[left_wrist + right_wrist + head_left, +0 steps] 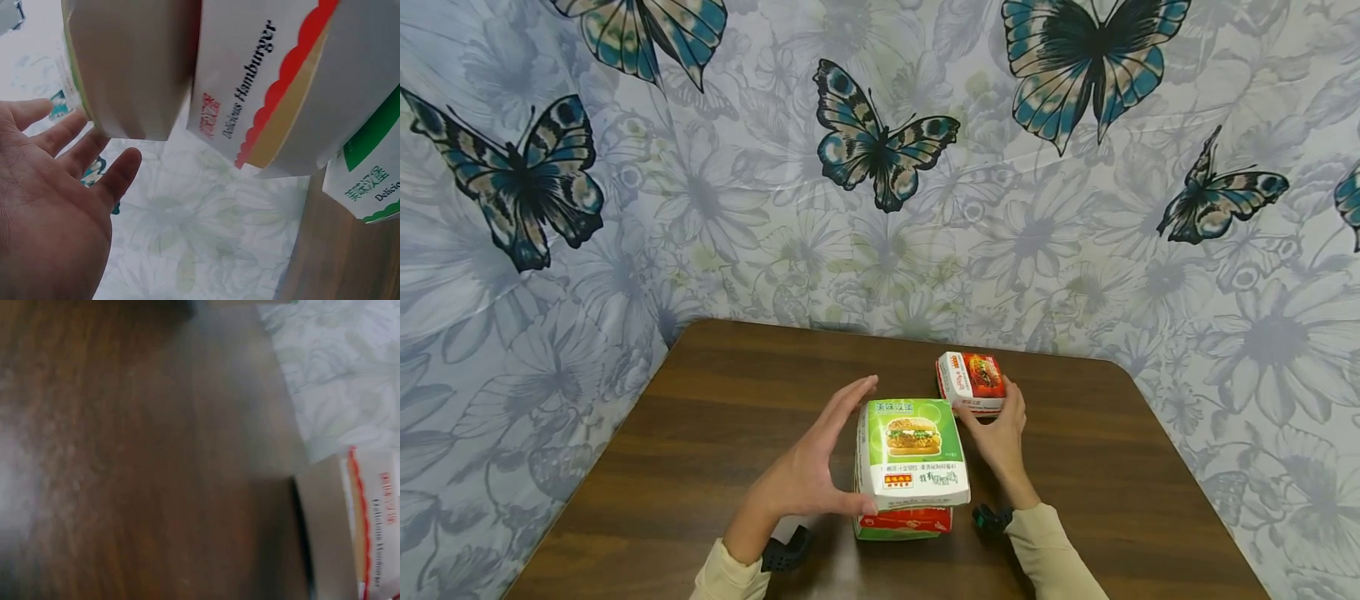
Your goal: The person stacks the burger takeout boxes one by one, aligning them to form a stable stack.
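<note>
A green-and-white hamburger box (913, 450) tops a stack in front of me in the head view. Beneath it is a red hamburger box (240, 81), with a green box (369, 181) at the bottom. My left hand (811, 467) is beside the stack's left side, fingers spread and thumb near the top box's front corner. Farther back, my right hand (1002, 433) holds a smaller red-and-white hamburger box (973, 382), thumb at its front left and fingers along its right side. The right wrist view shows this box but not the hand.
The brown wooden table (715, 400) has rounded far corners. Behind it hangs a pale floral cloth (1037, 242) printed with butterflies. A dark wrist strap (786, 548) is on the left wrist, and another device (992, 518) is at the right wrist.
</note>
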The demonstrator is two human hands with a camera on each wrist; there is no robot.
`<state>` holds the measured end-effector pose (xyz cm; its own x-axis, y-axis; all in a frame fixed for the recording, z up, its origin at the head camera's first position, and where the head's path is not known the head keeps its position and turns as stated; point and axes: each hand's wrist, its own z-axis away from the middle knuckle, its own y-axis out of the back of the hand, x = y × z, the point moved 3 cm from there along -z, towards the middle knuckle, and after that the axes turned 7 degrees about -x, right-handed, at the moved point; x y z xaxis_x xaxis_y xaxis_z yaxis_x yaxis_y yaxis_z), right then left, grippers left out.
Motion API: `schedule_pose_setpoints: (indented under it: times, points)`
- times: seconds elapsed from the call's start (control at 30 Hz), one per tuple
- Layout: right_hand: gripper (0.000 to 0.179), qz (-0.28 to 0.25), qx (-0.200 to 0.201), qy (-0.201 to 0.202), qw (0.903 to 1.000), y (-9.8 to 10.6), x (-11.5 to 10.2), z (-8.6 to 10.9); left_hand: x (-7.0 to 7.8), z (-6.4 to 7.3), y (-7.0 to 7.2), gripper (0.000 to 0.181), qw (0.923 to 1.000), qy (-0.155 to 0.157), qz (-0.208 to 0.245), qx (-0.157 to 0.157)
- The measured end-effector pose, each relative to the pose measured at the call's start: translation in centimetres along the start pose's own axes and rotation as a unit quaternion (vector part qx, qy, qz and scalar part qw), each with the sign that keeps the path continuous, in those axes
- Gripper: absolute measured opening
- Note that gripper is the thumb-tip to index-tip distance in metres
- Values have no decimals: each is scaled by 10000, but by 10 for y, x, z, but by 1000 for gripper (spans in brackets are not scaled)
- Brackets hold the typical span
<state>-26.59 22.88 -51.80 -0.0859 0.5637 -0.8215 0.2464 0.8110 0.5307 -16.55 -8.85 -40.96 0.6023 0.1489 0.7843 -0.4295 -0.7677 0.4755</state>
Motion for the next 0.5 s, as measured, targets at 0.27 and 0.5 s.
schedule_pose_setpoints:
  times: [0.27, 0.5]
  points:
    - [96, 14, -22, -70, 10000, -16, 18, -8, 2, -5, 5, 121, 10000, -41, -51, -33]
    - [97, -48, 285, -40, 9996, -22, 22, -12, 4, -8, 9, 123, 9998, -154, -115, 9]
